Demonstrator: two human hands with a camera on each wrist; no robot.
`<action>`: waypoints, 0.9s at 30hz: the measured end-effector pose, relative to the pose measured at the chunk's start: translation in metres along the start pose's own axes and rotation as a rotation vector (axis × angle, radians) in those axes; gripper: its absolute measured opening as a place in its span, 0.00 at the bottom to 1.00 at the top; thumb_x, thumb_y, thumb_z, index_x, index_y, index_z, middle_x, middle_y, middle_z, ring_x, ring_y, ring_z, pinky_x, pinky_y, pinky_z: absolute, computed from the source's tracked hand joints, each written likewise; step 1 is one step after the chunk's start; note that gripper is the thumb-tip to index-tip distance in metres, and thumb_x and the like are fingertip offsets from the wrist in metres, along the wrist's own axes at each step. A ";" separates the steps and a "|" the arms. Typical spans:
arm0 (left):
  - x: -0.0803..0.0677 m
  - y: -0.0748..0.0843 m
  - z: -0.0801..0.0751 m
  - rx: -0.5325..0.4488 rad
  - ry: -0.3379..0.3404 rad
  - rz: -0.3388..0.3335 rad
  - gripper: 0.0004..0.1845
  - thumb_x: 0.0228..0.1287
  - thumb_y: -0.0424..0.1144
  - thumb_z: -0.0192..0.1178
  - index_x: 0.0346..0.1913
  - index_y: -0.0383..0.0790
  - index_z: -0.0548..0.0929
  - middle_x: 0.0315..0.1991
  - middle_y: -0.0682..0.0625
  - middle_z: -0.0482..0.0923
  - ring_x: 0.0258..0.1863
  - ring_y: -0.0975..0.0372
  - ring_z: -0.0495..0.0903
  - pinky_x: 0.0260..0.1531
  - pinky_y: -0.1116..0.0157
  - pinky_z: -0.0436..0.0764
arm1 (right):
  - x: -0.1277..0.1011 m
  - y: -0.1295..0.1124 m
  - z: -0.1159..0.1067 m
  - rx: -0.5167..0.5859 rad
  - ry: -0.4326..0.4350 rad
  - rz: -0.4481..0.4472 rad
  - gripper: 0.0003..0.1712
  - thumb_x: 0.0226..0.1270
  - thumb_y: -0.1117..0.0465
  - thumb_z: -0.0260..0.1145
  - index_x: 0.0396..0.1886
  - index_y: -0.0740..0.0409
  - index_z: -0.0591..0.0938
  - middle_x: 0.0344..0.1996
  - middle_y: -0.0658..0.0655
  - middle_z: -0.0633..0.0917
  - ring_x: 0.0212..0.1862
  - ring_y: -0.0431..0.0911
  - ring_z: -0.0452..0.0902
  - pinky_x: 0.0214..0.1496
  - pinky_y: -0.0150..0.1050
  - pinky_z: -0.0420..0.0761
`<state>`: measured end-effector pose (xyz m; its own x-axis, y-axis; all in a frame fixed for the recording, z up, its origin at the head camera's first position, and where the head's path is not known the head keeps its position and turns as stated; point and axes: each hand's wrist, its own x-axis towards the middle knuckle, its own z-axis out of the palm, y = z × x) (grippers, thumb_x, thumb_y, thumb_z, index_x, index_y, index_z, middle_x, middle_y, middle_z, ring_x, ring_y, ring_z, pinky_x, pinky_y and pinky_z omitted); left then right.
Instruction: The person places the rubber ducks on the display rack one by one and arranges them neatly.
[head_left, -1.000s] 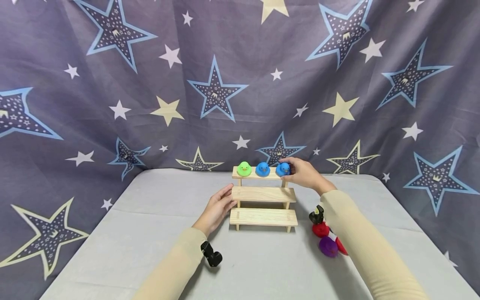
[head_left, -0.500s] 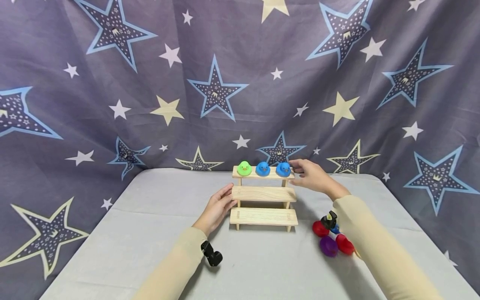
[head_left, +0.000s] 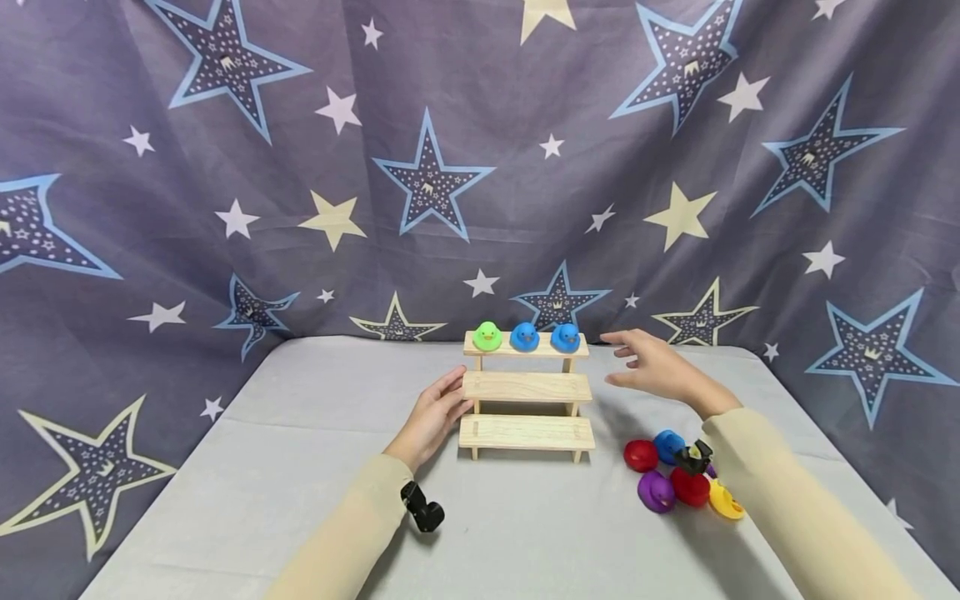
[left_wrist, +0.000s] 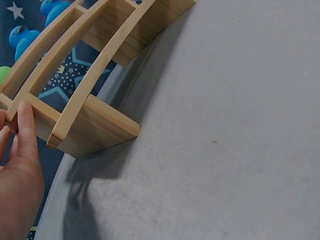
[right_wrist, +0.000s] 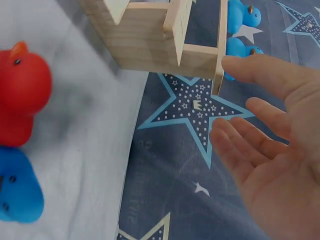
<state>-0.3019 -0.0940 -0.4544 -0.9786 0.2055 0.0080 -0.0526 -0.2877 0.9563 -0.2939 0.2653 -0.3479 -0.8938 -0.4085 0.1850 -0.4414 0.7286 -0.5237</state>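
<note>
A small three-tier wooden display stand (head_left: 527,387) stands on the table. Along its top step sit a green rubber duck (head_left: 487,337), a blue rubber duck (head_left: 524,337) and a second blue duck (head_left: 565,338) at the right end. My left hand (head_left: 432,417) holds the stand's left side at the middle step; in the left wrist view the thumb (left_wrist: 27,130) lies against the wood, other fingers partly behind it. Right of the top step, my right hand (head_left: 660,367) is apart from the stand, fingers loosely spread and holding nothing.
Several rubber ducks lie at the right under my right forearm: a red duck (head_left: 641,456), a blue one (head_left: 667,447), a purple one (head_left: 656,492), another red one (head_left: 690,487) and a yellow one (head_left: 726,501). A star-patterned cloth (head_left: 480,167) hangs behind the table (head_left: 525,533).
My right hand has let go of the right-end blue duck and drawn back to the right, uncovering more ducks on the table. My left hand has stayed at the stand.
</note>
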 end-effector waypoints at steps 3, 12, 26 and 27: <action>0.000 0.000 0.000 -0.001 0.000 -0.001 0.28 0.76 0.25 0.44 0.76 0.31 0.58 0.70 0.36 0.60 0.67 0.51 0.66 0.63 0.67 0.77 | -0.008 0.005 -0.002 0.004 -0.018 -0.001 0.36 0.62 0.63 0.73 0.68 0.68 0.72 0.60 0.72 0.74 0.58 0.64 0.76 0.58 0.59 0.82; 0.001 0.000 -0.001 -0.008 -0.008 0.007 0.28 0.76 0.25 0.44 0.76 0.30 0.58 0.70 0.36 0.59 0.65 0.52 0.67 0.64 0.67 0.76 | -0.029 0.023 -0.007 -0.037 -0.033 -0.043 0.37 0.60 0.60 0.76 0.66 0.69 0.74 0.59 0.71 0.78 0.57 0.65 0.77 0.59 0.63 0.80; 0.002 0.000 -0.001 -0.009 -0.013 -0.002 0.28 0.77 0.25 0.45 0.77 0.31 0.58 0.71 0.36 0.59 0.68 0.50 0.64 0.65 0.65 0.75 | -0.062 0.049 0.000 -0.034 -0.078 0.002 0.36 0.60 0.53 0.76 0.63 0.68 0.77 0.57 0.68 0.81 0.57 0.65 0.76 0.60 0.65 0.78; 0.002 0.000 -0.001 -0.008 -0.013 -0.002 0.28 0.77 0.25 0.44 0.77 0.31 0.58 0.71 0.36 0.59 0.68 0.50 0.64 0.65 0.65 0.75 | -0.064 0.051 0.001 -0.026 -0.080 0.007 0.36 0.60 0.53 0.76 0.63 0.68 0.77 0.57 0.69 0.81 0.57 0.66 0.76 0.60 0.65 0.78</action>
<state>-0.3040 -0.0946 -0.4543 -0.9758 0.2184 0.0098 -0.0564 -0.2946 0.9539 -0.2592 0.3283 -0.3872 -0.8882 -0.4451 0.1141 -0.4380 0.7453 -0.5027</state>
